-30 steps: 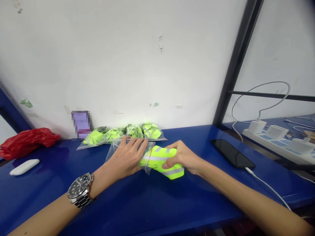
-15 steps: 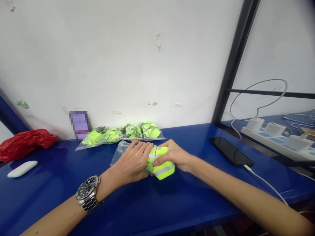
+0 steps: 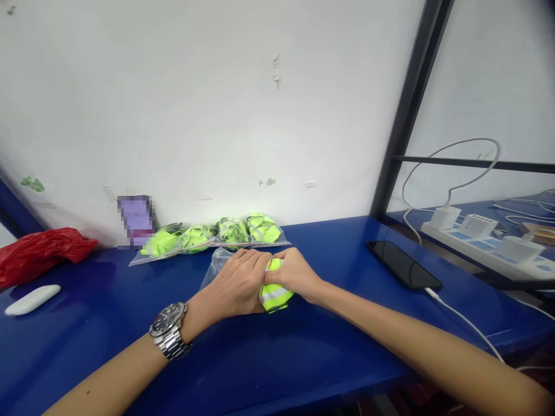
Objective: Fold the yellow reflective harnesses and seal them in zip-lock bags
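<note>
A bundle of yellow-green fabric (image 3: 276, 293) with silver stripes is partly inside a clear plastic bag (image 3: 215, 264) with a red line at its mouth. My left hand (image 3: 240, 281), with a watch on the wrist, wraps round the bag, its fingers closed. From the right, my right hand (image 3: 298, 275) presses on the bundle at the bag's mouth, its fingers bent and partly hidden. Behind the hands, several clear bags with similar yellow-green fabric (image 3: 234, 231) lie in a row against the wall.
On the blue table (image 3: 243, 364) are a red plastic bag (image 3: 43, 251), a white oval case (image 3: 33, 300) and a black phone (image 3: 405, 264) on a cable. A blurred upright screen (image 3: 137, 219) leans by the wall. A power strip (image 3: 485, 242) with chargers stands beyond a black frame (image 3: 405, 115).
The fabric bundle now reaches less far out of the bag's mouth. My right hand has moved slightly left, closer to my left hand. The view has shifted slightly.
</note>
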A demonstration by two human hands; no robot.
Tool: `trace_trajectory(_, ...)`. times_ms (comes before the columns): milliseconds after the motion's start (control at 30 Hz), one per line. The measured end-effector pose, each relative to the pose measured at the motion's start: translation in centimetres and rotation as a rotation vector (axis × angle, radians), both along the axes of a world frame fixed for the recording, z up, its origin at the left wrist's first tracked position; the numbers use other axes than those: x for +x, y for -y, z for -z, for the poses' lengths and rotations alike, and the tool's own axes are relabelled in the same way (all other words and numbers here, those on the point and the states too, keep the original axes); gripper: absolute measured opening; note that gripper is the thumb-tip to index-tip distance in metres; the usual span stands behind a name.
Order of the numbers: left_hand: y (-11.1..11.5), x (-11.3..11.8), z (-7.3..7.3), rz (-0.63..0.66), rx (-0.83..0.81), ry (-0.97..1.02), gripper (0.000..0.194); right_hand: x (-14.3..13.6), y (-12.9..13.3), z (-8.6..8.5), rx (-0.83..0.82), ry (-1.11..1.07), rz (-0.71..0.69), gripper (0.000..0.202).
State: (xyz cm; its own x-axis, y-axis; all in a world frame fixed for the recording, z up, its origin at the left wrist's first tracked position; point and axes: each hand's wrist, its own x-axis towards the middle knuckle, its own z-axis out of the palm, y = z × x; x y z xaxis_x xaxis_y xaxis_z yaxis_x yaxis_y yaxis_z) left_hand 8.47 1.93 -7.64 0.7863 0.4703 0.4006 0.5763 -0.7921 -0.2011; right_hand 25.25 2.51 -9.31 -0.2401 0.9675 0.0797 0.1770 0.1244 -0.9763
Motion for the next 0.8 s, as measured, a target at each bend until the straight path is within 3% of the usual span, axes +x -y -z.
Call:
trace_trajectory(167,-0.3,-0.7,-0.2,-0.06,-0.01,-0.046,0.045,1.3,0.0,-1.1,-0.189,-0.164,-0.387,0.041)
trace_trajectory(267,-0.2,-0.9,-0.4,-0.081,-0.016,-0.061,0.045,1.8,-0.1,-1.2,-0.153,-0.119,-0.483,0.053)
trace_trajectory(533,0.8,-0.2,-0.7,-0.086,-0.02,-0.072,0.036,1.3,-0.4,0.1,-0.004,-0.021,-0.331,0.029)
trace_trajectory(800,0.7,0.2,-0.3,-0.007,-0.069,0.023,0.044,-0.5,0.2,0.8,0.17,0.101,0.0,0.021)
